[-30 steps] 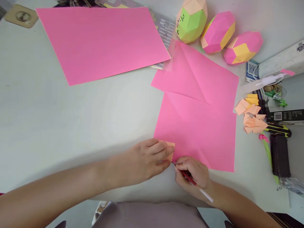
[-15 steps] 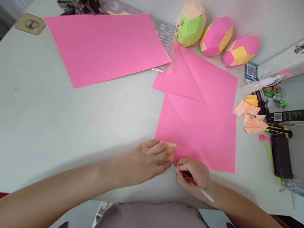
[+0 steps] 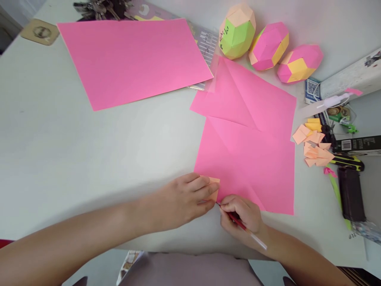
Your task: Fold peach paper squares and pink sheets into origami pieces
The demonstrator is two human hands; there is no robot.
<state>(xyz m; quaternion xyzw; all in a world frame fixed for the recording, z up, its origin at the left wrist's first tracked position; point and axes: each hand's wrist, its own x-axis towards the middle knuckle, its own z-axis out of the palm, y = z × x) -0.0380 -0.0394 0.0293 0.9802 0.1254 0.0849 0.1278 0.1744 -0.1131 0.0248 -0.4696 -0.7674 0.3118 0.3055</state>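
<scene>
My left hand (image 3: 186, 200) lies palm down with its fingers over a small peach paper piece (image 3: 214, 186), pressing it at the lower left edge of a creased pink sheet (image 3: 253, 167). Part of the peach piece is hidden under the fingers. Close by on the right, my right hand (image 3: 242, 218) is closed around a red pen (image 3: 238, 221) with a clear end. The pen's tip touches or nearly touches the peach piece's lower corner.
A large pink sheet (image 3: 137, 63) lies at the upper left, near keys (image 3: 104, 8). Three faceted paper shapes (image 3: 238, 31) stand along the back. To the right are folded peach pieces (image 3: 318, 154), a yellow-black cutter (image 3: 348, 162) and a dark case (image 3: 351, 194).
The view has shifted very slightly. Both hands keep nearly the same place and hold, with the pen tip still at the peach paper's corner.
</scene>
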